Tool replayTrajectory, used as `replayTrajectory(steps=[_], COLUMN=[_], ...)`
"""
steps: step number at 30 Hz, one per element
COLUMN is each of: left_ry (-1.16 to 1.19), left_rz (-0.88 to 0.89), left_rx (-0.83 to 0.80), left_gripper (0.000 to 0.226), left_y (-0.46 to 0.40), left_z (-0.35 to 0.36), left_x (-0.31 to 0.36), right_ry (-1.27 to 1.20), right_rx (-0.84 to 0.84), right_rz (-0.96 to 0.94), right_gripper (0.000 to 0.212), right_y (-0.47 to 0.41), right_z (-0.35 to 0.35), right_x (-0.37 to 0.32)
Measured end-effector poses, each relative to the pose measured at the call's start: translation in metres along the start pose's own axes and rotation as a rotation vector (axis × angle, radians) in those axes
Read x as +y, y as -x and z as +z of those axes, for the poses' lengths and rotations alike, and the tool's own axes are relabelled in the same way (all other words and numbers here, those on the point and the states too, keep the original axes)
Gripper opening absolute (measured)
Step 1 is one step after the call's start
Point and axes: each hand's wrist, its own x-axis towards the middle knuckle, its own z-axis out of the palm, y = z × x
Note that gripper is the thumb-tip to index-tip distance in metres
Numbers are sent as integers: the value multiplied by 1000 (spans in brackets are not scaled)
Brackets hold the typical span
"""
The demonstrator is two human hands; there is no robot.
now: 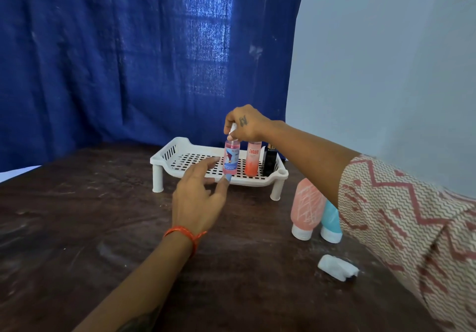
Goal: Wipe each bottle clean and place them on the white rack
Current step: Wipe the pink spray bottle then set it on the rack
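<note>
Your left hand point(197, 197) hovers over the table point(77, 228) with fingers spread and holding nothing, fingertips just short of the white rack point(180, 161). Beyond them, your right hand point(244, 123) pinches the white cap of a pink spray bottle point(230, 160), upright on the rack's perforated deck. Right of your fingers stand an orange Engage bottle point(252, 160) and a black bottle point(270, 160); the deck to their left lies open.

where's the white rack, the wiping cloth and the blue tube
white rack point(164, 157): head view, on its left side wall
wiping cloth point(334, 266): head view, middle of the crumpled wad
blue tube point(330, 218): head view, on its body above the white cap
</note>
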Motion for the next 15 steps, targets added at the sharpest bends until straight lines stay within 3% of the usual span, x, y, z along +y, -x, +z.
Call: replayTrajectory(steps=[10,15], left_ry=[14,28], left_rz=[5,27], left_rx=[-1,1], left_gripper=[42,42], left_y=[-2,-1], left_z=[0,-3], left_x=[0,3], right_ry=[56,69], right_rx=[22,121], right_rz=[-57,-98], right_gripper=[25,32], right_y=[0,12], right_z=[-7,-28], right_x=[1,5])
